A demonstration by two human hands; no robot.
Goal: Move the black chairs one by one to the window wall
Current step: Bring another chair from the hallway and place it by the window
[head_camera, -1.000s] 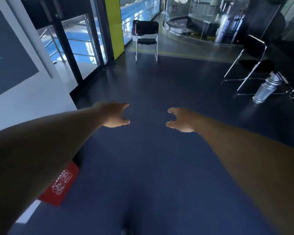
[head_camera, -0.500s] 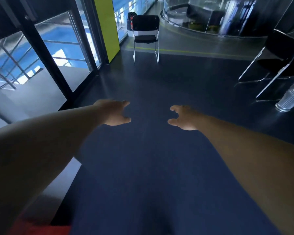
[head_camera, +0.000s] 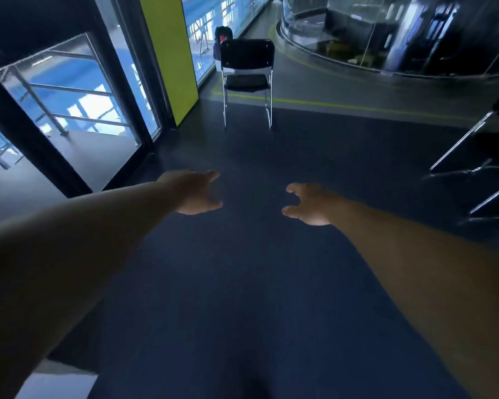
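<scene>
A black chair (head_camera: 247, 60) with chrome legs stands ahead on the dark floor, its back toward me, close to the window wall (head_camera: 81, 90) on the left. Another black chair (head_camera: 484, 151) is cut off by the right edge, only its frame and part of its seat showing. My left hand (head_camera: 195, 192) and my right hand (head_camera: 308, 204) reach forward over the blue floor, fingers spread and loosely curved, holding nothing. Both hands are well short of the chair ahead.
A yellow-green panel (head_camera: 170, 53) stands between window panes on the left. A dark bag with a red spot (head_camera: 222, 36) sits behind the chair. A curved glass enclosure (head_camera: 357, 38) fills the back right. A yellow floor line (head_camera: 343, 106) crosses ahead.
The view has advanced toward the chair ahead, which now looks larger and nearer. The right-hand chair has slid toward the frame edge. Both hands stay outstretched and empty.
</scene>
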